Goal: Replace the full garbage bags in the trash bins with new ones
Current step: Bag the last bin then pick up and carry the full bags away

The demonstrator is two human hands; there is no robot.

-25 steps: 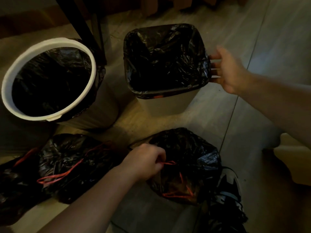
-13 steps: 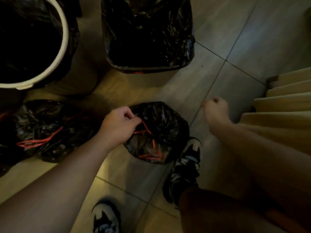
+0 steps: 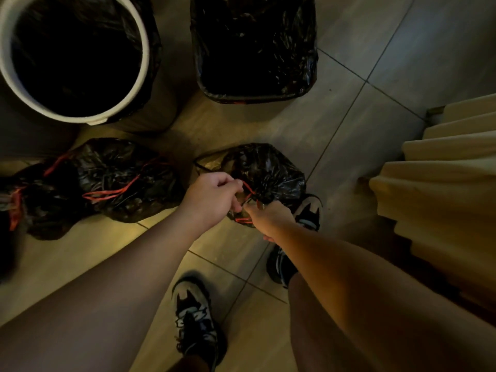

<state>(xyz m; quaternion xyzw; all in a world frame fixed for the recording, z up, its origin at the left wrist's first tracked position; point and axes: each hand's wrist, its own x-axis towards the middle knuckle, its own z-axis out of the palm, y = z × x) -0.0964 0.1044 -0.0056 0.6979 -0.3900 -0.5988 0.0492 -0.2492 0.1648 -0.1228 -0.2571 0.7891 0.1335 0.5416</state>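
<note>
A full black garbage bag with red drawstrings sits on the floor tiles in front of me. My left hand pinches its red drawstring at the gathered neck. My right hand grips the same drawstring from below, right beside the left. A round white-rimmed bin stands at the top left and a square bin at the top middle, both lined with black bags. Two more full black bags with red strings lie at the left.
My two shoes stand on the tiles, the right one touching the bag. A pale pleated curtain hangs at the right edge. The floor is tiled with dark grout lines.
My right hand left the square bin's rim, swung down and took hold of the drawstring beside my left hand. The view tilted down toward the bag and my feet.
</note>
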